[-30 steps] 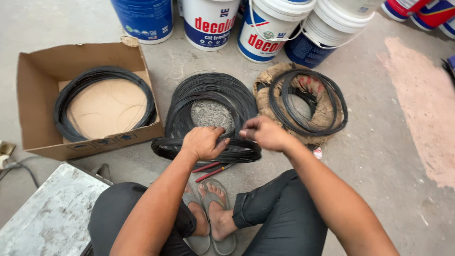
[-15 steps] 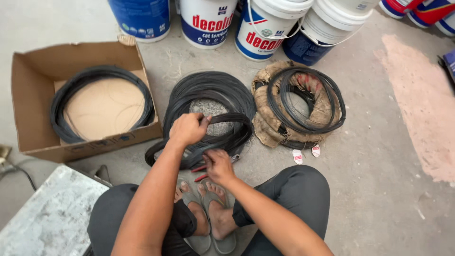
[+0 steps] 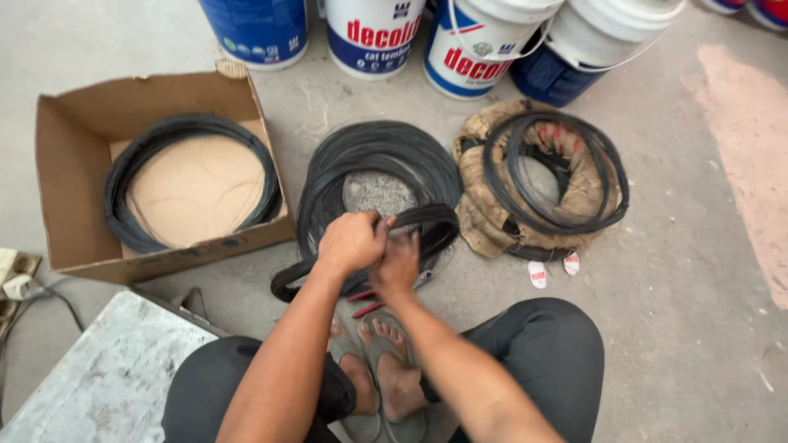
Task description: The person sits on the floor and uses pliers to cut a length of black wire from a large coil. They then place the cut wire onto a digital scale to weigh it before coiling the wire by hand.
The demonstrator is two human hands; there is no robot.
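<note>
A large coil of black wire [image 3: 373, 160] lies on the concrete floor in front of me. My left hand [image 3: 351, 240] grips a bundle of its strands at the near side, lifting them slightly. My right hand [image 3: 396, 265] is pressed against the left one, fingers closed around the same bundle. Red-handled pliers [image 3: 365, 303] lie on the floor just under my hands, mostly hidden. My sandalled feet are tucked below.
A cardboard box [image 3: 74, 131] at left holds another black wire coil [image 3: 135, 164]. A third coil [image 3: 558, 176] rests on burlap wrapping at right. Several paint buckets [image 3: 373, 37] line the far side. A grey slab [image 3: 107, 377] sits at lower left.
My right hand pulled back from the right side of the coil to join the left hand. Both now grip the coil's near bundle together.
</note>
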